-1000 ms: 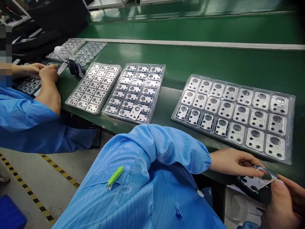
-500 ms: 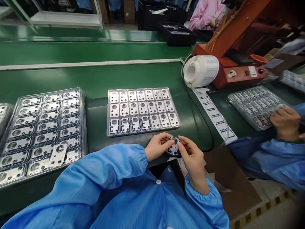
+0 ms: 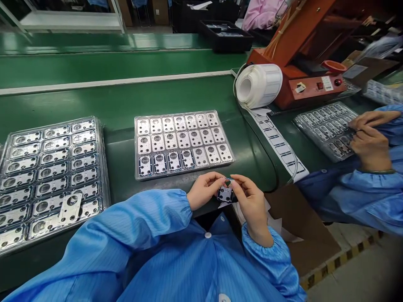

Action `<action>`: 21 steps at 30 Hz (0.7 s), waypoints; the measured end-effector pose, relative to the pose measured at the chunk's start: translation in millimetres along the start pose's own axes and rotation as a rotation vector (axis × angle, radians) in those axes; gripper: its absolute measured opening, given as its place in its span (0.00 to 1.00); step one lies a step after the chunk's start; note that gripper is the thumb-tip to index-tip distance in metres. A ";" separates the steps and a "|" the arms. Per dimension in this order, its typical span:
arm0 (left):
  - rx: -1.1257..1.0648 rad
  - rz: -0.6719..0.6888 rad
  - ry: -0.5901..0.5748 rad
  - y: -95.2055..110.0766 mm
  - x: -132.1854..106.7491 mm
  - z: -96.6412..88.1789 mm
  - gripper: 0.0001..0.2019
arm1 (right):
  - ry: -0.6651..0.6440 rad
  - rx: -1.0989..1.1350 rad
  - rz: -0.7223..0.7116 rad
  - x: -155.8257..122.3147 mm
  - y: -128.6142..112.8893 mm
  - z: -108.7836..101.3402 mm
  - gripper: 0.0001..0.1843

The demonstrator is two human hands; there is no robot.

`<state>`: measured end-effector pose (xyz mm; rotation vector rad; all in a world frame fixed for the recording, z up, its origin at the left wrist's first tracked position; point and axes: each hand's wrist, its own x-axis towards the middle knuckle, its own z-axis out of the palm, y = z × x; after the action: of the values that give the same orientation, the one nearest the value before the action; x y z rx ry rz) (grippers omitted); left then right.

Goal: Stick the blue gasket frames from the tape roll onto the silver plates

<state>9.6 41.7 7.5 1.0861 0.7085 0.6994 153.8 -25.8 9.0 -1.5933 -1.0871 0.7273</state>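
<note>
The left hand (image 3: 204,191) and right hand (image 3: 250,197) pinch a small dark-backed metal plate (image 3: 225,194) with round holes between their fingertips, over the near edge of the green bench (image 3: 189,92). Just beyond sits a clear tray (image 3: 176,174) of silver plates (image 3: 182,142), its near row showing dark borders.

Left hand (image 3: 204,191) and right hand (image 3: 252,202) close together, pinching inward
</note>
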 end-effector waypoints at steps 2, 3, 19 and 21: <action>0.010 -0.005 -0.010 -0.5 -0.6 -0.2 0.19 | 0.002 -0.023 0.003 0.7 -1.9 0.8 0.17; 0.015 -0.008 -0.015 -0.8 -0.9 -0.3 0.18 | 0.007 -0.036 -0.003 0.8 -2.2 1.5 0.17; 0.026 -0.053 -0.042 5.2 -2.3 1.6 0.14 | 0.066 -0.084 -0.031 -1.9 0.9 6.8 0.19; 0.011 -0.062 -0.048 4.7 -2.3 2.3 0.14 | 0.062 -0.074 -0.031 -3.0 1.4 5.7 0.18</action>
<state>9.4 40.1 13.0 1.0831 0.7022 0.6152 148.0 -26.3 5.9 -1.6470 -1.1025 0.6195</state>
